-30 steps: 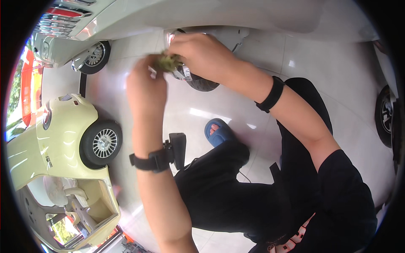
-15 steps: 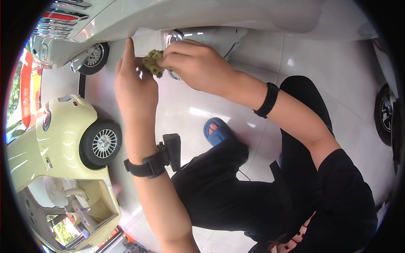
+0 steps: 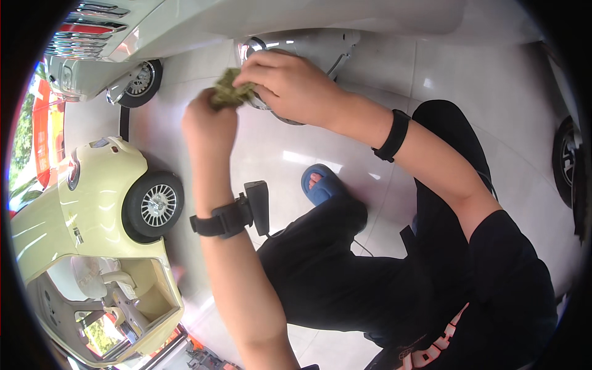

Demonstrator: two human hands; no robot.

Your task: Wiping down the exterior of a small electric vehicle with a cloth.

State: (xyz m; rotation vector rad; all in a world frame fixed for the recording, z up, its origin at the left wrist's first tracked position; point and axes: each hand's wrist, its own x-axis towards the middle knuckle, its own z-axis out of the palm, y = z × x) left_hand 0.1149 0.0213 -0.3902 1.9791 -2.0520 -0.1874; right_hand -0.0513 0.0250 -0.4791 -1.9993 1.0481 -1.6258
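Note:
A crumpled olive-green cloth (image 3: 230, 92) is bunched between my two hands, just below the pale car body panel (image 3: 296, 17). My left hand (image 3: 208, 126) is closed around the cloth's lower left side, its fingertips mostly hidden. From the right, my right hand (image 3: 290, 86) pinches the cloth's upper right part between thumb and fingers. Both hands are held up off the floor and appear apart from the panel. Each wrist carries a black strap, and a dark box-shaped device (image 3: 257, 206) sits on the left one.
On the left stands a pale yellow car (image 3: 102, 185) with its wheel (image 3: 154, 206) near my left forearm and its door opening showing the cabin. Another wheel (image 3: 143, 83) shows at upper left. My blue slipper (image 3: 324, 184) rests on the tiled floor (image 3: 277, 142). A dark wheel (image 3: 564, 161) is at far right.
My left index finger, earlier stretched up toward the panel, is now curled in. The left hand has come down and to the right, closing on the cloth, which now looks more bunched between both hands.

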